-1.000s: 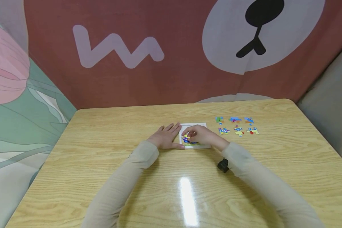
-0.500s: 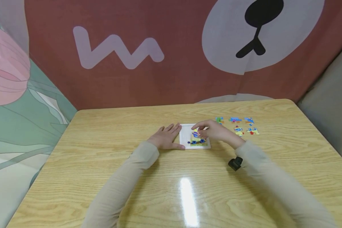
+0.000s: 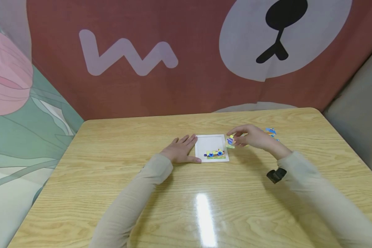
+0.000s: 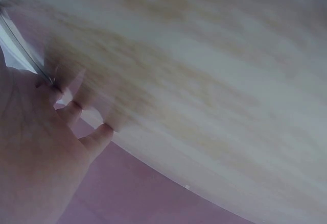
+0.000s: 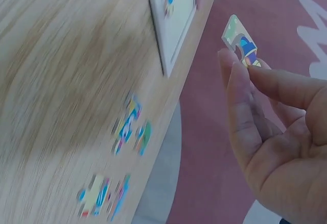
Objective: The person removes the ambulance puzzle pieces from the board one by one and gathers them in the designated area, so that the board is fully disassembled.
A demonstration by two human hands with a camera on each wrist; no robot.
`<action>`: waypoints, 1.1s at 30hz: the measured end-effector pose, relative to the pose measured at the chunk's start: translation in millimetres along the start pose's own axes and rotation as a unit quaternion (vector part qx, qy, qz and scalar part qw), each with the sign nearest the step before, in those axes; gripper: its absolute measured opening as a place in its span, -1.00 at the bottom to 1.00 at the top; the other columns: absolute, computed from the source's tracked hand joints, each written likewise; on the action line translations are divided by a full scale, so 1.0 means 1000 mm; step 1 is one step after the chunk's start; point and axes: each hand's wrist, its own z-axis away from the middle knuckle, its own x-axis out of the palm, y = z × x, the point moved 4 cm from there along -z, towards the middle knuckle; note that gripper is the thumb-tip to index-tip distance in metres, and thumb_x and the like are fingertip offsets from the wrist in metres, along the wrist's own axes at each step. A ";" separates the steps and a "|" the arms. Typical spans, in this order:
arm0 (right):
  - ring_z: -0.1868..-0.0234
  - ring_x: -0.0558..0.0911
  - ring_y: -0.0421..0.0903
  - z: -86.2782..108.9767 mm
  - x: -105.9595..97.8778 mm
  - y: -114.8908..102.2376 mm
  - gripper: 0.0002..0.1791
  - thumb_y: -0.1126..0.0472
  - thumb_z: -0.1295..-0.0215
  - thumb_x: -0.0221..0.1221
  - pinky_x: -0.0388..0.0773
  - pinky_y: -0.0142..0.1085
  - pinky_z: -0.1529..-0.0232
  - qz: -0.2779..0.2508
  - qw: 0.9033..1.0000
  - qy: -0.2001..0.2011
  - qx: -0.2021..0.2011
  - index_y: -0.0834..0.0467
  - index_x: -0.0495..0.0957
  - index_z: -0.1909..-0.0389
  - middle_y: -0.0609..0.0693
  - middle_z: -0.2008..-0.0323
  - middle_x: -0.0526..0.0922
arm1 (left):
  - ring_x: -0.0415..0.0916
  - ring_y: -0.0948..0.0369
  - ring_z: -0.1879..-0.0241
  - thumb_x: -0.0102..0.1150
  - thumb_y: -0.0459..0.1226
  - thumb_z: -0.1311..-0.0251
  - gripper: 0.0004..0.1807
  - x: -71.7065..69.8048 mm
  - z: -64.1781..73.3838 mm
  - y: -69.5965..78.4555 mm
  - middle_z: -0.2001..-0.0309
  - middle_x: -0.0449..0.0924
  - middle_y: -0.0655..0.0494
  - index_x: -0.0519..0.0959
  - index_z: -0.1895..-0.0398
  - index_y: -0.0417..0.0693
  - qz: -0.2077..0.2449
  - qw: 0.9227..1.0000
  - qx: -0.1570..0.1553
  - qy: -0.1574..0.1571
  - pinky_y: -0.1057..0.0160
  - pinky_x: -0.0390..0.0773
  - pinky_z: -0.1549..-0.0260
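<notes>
In the head view my right hand [image 3: 249, 137] pinches a jigsaw piece [image 3: 230, 142] just right of a white puzzle tray [image 3: 208, 143]. The right wrist view shows this piece [image 5: 243, 43] between thumb and fingertips, tilted, with a blue figure and pale green ground on it. My left hand [image 3: 181, 149] lies with spread fingers along the tray's left edge, thumb at the lower left corner. Joined pieces picturing a yellow vehicle with blue wheels [image 3: 215, 154] sit low in the tray, toward the right. In the left wrist view the left fingers [image 4: 97, 140] are extended at the table.
Several loose jigsaw pieces [image 5: 127, 124] lie on the wooden table [image 3: 127, 144] right of the tray; in the head view the right hand hides most, leaving one blue piece [image 3: 270, 131] showing. Behind the table hangs a brown-red printed cloth [image 3: 189, 89]. A black device [image 3: 276, 175] sits at the right wrist.
My right hand has moved right with the pinched piece, from over the tray to beyond its right edge, uncovering the joined vehicle pieces. The left hand has stayed in place.
</notes>
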 end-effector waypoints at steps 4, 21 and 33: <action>0.27 0.71 -0.11 0.006 -0.009 0.009 -0.64 0.40 -0.34 0.04 0.68 -0.17 0.21 0.012 1.000 0.012 0.000 0.40 0.47 -0.14 0.21 0.24 0.65 | -0.38 0.15 -0.56 -0.18 0.40 -0.18 0.07 -0.001 0.001 0.000 -0.56 -0.46 0.22 -0.36 -0.54 0.11 0.002 1.000 0.000 -0.001 -0.06 -0.21 -0.50; 0.26 0.72 -0.07 0.023 -0.019 0.041 -0.66 0.35 -0.38 0.02 0.65 -0.28 0.31 0.007 0.999 0.004 0.045 0.49 0.39 -0.07 0.19 0.24 0.60 | -0.38 0.14 -0.56 -0.17 0.40 -0.18 0.07 0.000 0.000 0.000 -0.56 -0.45 0.22 -0.36 -0.54 0.11 0.009 1.000 0.002 0.000 -0.06 -0.21 -0.50; 0.37 0.66 -0.24 0.024 -0.009 0.057 -0.72 0.44 -0.34 0.02 0.66 -0.39 0.30 -0.025 0.998 0.000 0.050 0.52 0.41 -0.02 0.23 0.23 0.59 | -0.38 0.15 -0.56 -0.18 0.39 -0.18 0.06 -0.001 0.002 0.001 -0.56 -0.46 0.23 -0.36 -0.53 0.11 0.009 1.000 0.001 0.000 -0.06 -0.22 -0.51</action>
